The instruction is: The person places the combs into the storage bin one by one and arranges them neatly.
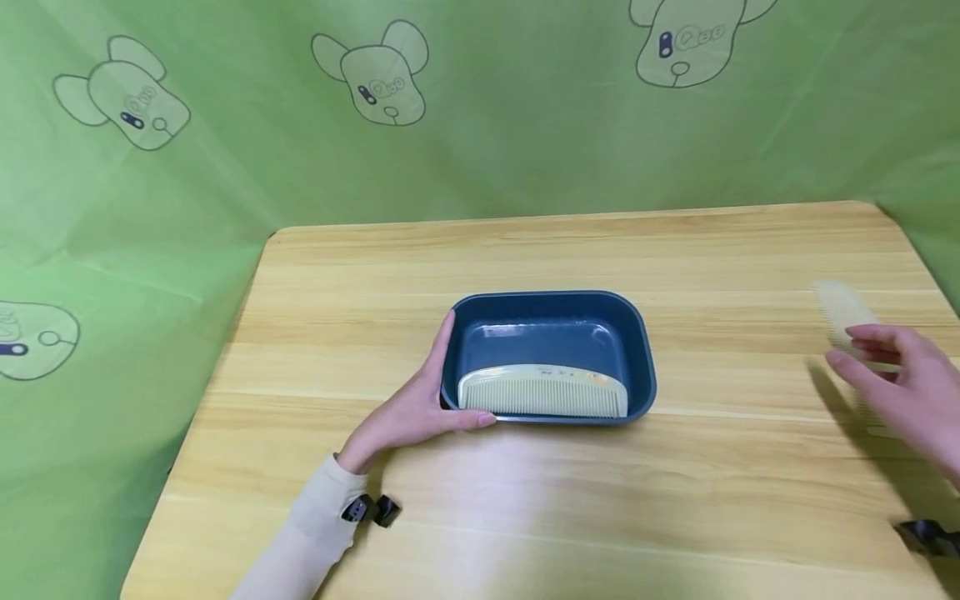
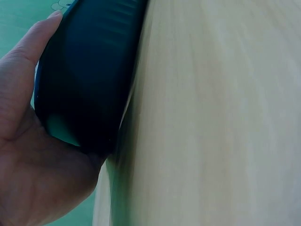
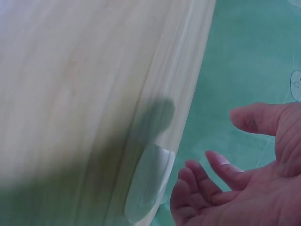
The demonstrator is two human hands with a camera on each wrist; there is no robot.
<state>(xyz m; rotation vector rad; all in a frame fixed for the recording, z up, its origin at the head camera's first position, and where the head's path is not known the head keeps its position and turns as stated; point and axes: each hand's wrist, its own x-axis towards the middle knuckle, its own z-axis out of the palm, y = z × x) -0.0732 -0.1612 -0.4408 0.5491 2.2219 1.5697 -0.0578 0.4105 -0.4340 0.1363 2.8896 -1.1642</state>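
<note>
A dark blue plastic box [image 1: 643, 354] stands on the table. One pale green comb [image 1: 543, 390] lies inside along its near wall, teeth toward me. My left hand [image 1: 408, 404] grips the box's left end, thumb along the near rim and fingers up the left side. In the left wrist view the thumb lies against the box's dark outer wall [image 2: 89, 70]. At the right, my right hand [image 1: 911, 379] hovers over a second pale comb [image 1: 842, 307] and partly hides it. Its thumb and fingers are apart with nothing between them. The right wrist view has this comb [image 3: 149, 183] flat on the table.
The wooden table [image 1: 570, 508] has rounded far corners. A green cloth [image 1: 525, 158] with mouse-head drawings hangs behind it and down both sides. The second comb lies near the table's right edge. Black camera mounts [image 1: 371, 510] sit at the wrists.
</note>
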